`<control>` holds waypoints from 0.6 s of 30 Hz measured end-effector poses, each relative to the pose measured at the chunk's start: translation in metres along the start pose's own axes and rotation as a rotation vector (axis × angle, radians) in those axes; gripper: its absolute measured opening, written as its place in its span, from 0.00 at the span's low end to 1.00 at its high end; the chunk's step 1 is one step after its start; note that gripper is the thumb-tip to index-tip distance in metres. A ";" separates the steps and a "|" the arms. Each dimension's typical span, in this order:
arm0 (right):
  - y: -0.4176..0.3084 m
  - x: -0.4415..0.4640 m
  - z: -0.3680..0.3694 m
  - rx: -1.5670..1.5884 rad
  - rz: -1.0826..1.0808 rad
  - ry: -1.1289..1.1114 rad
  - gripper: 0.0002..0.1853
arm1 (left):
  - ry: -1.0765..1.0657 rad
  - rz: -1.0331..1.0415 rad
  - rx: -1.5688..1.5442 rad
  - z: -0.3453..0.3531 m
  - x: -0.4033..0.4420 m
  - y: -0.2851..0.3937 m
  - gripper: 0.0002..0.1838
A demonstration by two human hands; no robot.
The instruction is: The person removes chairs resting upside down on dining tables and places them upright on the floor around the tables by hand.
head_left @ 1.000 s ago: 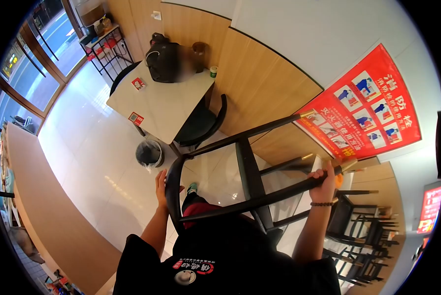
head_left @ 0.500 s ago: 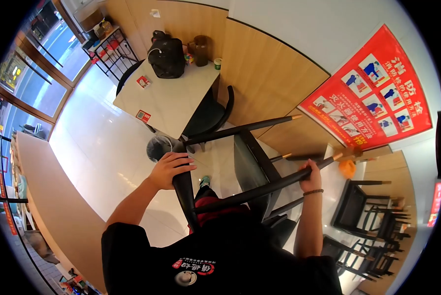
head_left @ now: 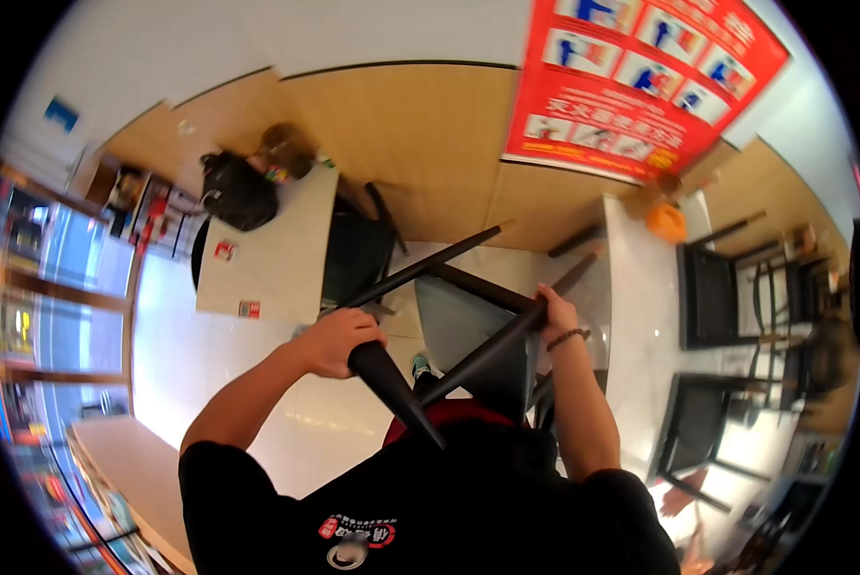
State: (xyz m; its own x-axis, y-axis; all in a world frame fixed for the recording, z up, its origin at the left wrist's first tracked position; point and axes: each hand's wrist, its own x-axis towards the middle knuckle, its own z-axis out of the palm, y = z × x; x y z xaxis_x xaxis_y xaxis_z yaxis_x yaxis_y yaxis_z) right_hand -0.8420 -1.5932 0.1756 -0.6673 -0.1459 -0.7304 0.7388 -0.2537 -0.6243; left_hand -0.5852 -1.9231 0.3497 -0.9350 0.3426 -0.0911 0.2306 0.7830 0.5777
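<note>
I hold a black chair [head_left: 468, 316] tipped over in front of my body, its legs with lighter tips pointing away from me. My left hand [head_left: 339, 342] is wrapped round the end of the chair's curved backrest. Lower down, the backrest reaches close to my shirt. On the other side, my right hand [head_left: 557, 314] grips one of the chair's legs; a beaded bracelet is on that wrist. The seat hangs between my hands, above the floor.
At left stands a white table [head_left: 267, 273] with a black bag [head_left: 240, 192] on it and a dark chair [head_left: 358, 254] beside it. Another white table [head_left: 631, 316] at right bears an orange object [head_left: 666, 222] and upturned chairs [head_left: 710, 297]. Another person's hand [head_left: 684, 494] shows at lower right.
My view has swung to the right, bringing the right-hand table nearer. The chair has turned with me, and my hands are closer together, both still gripping it.
</note>
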 end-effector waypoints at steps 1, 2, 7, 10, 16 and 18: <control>0.002 0.000 -0.006 0.009 0.008 0.018 0.11 | -0.039 -0.014 -0.008 -0.001 0.011 0.003 0.24; 0.004 0.000 -0.012 0.047 0.001 0.051 0.11 | -0.088 -0.010 -0.012 0.000 0.022 0.003 0.25; 0.014 0.010 -0.051 -0.288 -0.095 0.201 0.19 | -0.261 0.038 -0.014 -0.008 0.091 0.016 0.28; 0.042 0.014 -0.099 -0.270 -0.205 0.196 0.19 | -0.310 -0.050 -0.026 -0.009 0.143 0.024 0.27; 0.082 -0.042 -0.209 -0.138 -0.186 0.162 0.12 | -0.501 -0.333 -0.029 0.039 0.240 0.038 0.28; 0.113 -0.060 -0.255 -0.244 -0.128 0.292 0.11 | -0.589 -0.503 -0.052 0.058 0.270 0.046 0.33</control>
State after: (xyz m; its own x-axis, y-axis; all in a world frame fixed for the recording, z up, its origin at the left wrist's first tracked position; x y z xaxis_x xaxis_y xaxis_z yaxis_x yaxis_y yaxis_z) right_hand -0.6946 -1.3688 0.0785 -0.7267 0.1587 -0.6684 0.6755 -0.0122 -0.7373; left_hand -0.8116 -1.7640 0.3046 -0.6234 0.1834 -0.7601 -0.2098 0.8973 0.3885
